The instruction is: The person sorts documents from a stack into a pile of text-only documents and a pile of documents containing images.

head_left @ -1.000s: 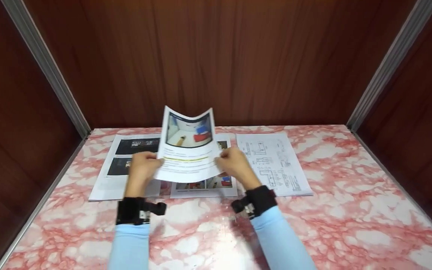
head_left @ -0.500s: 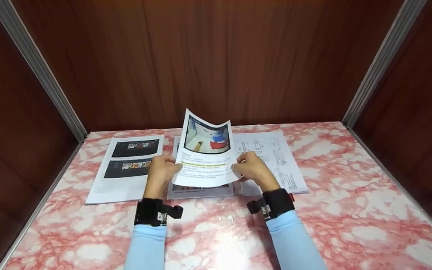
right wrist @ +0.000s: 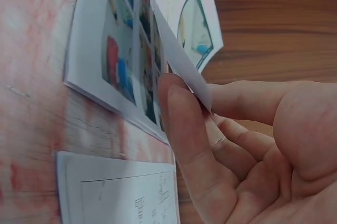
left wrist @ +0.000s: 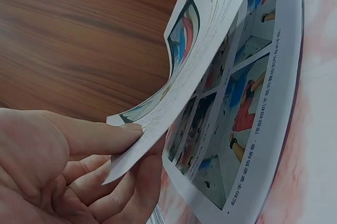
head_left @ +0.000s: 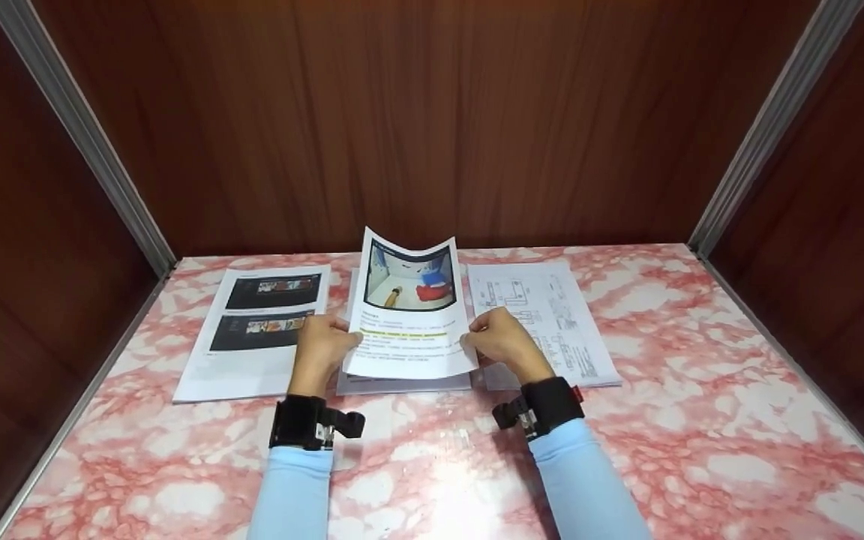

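A printed sheet of paper [head_left: 409,337] with a photo, text lines and a yellow highlighted line is held up between both hands, bowed in the middle. My left hand [head_left: 321,345] pinches its left edge; in the left wrist view the thumb [left wrist: 113,138] lies on top and fingers curl beneath. On the opposite edge my right hand [head_left: 505,341] pinches the sheet between thumb and fingers [right wrist: 187,124]. Below the sheet, apart from it, lies the middle paper stack [head_left: 406,385], mostly covered in the head view; printed photos show on it in both wrist views.
To the left lies a paper stack [head_left: 244,375] with two dark pictures. A stack with line drawings [head_left: 552,322] lies at the right. They rest on a red-and-white marbled table [head_left: 702,420], with brown wood panels [head_left: 432,127] behind and at the sides.
Both hands have carried the sheet rightward from between the left and middle stacks to over the middle stack, and slightly lower. In the last half second it has levelled out and shifted little.
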The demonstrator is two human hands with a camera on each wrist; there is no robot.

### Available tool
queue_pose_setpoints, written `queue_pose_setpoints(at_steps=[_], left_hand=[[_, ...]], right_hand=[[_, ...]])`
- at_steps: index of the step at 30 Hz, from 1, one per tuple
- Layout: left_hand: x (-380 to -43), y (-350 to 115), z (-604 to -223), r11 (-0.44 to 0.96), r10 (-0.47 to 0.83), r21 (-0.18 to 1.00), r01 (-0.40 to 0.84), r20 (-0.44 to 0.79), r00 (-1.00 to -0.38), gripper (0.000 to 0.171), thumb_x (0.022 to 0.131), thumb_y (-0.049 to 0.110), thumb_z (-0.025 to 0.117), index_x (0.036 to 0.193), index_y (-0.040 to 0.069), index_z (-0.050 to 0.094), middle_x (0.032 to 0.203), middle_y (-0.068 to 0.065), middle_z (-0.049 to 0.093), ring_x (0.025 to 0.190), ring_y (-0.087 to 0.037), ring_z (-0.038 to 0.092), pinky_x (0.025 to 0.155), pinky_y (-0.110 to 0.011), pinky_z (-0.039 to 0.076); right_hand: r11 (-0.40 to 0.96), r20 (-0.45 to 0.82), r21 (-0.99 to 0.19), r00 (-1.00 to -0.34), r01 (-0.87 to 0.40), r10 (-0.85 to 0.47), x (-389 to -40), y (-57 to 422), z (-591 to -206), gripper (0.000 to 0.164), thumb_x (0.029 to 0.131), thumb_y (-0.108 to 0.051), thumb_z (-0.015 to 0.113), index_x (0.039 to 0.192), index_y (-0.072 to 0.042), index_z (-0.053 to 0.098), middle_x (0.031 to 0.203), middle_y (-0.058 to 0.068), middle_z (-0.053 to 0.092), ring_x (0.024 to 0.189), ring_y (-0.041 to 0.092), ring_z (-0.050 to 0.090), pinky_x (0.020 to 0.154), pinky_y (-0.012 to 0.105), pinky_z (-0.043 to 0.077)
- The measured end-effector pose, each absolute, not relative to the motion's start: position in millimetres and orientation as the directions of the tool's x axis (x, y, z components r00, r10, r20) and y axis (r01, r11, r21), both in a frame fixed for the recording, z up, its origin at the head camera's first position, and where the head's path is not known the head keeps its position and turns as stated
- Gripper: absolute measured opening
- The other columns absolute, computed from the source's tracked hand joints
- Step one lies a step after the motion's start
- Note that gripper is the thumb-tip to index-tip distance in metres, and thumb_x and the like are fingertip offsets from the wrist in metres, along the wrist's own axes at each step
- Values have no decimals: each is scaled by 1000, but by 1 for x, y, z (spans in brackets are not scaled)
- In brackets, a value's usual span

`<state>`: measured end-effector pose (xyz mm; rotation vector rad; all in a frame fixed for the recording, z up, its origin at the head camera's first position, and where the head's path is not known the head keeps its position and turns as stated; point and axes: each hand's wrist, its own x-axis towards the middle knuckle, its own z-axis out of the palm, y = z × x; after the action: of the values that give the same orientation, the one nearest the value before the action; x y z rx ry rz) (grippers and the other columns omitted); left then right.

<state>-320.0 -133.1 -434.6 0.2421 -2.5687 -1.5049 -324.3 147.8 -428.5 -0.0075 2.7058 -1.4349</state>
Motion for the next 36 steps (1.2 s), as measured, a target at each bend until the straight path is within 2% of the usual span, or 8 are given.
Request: queue_pose_setpoints(at_steps=[5, 11, 16, 20, 26, 31, 36], left_hand=[[-319, -135, -439, 495, -220, 867, -65, 52, -974, 15, 79, 0, 74, 90, -10, 73, 83, -18, 72, 80, -30, 64, 76, -41, 53], [-319, -137, -441, 519, -216, 849, -94, 24, -976, 18, 78, 2, 74, 93, -9, 73, 92, -21, 71, 88, -33, 63, 83, -46, 52], [-319, -137, -447, 522, -203, 847, -101, 8, -979, 17, 78, -1, 74, 92, -10, 73, 95, -22, 71, 92, -34, 62, 88, -48, 52], [-318, -138, -450, 517, -200, 850, -103, 2, -980, 14, 77, -3, 72, 89, -10, 72, 91, -20, 70, 89, -34, 61, 85, -47, 53], [-319, -139, -453, 502, -193, 858, -108, -11, -981, 11, 77, -4, 71, 87, -9, 71, 87, -17, 68, 85, -31, 60, 80, -43, 52], [-319, -141, -455, 529, -194, 840, -121, -19, -981, 14, 77, -2, 71, 89, -8, 72, 86, -16, 69, 83, -30, 61, 76, -40, 51], [-318, -141, -456, 543, -188, 832, -114, -12, -982, 16, 77, -2, 71, 91, -9, 73, 89, -19, 71, 84, -32, 61, 78, -42, 52]], right_hand=[[584, -59, -812, -996, 9, -66, -325, 148, -435, 9, 84, -7, 73, 77, -1, 73, 76, 5, 63, 64, 16, 61, 56, 29, 56], [638, -53, -770, -993, -28, -106, -325, 149, -442, 18, 86, -8, 74, 69, -4, 70, 59, -1, 60, 56, 13, 56, 57, 25, 46], [655, -65, -754, -989, -37, -131, -326, 149, -445, 17, 87, -8, 76, 72, -2, 73, 61, -1, 64, 59, 14, 58, 56, 24, 42], [656, -84, -754, -986, -31, -143, -327, 149, -447, 16, 87, -8, 77, 73, -2, 74, 64, 3, 69, 59, 14, 61, 53, 24, 40], [659, -103, -752, -987, -1, -120, -327, 148, -450, 20, 87, -10, 78, 71, -3, 70, 65, 5, 67, 58, 16, 59, 53, 26, 45], [648, -127, -761, -987, 33, -100, -324, 150, -450, 17, 87, -11, 79, 76, -2, 69, 68, 7, 67, 59, 18, 61, 53, 27, 50], [640, -127, -768, -985, 23, -116, -322, 153, -450, 13, 87, -8, 78, 79, 1, 73, 67, 10, 71, 56, 18, 66, 53, 27, 53]])
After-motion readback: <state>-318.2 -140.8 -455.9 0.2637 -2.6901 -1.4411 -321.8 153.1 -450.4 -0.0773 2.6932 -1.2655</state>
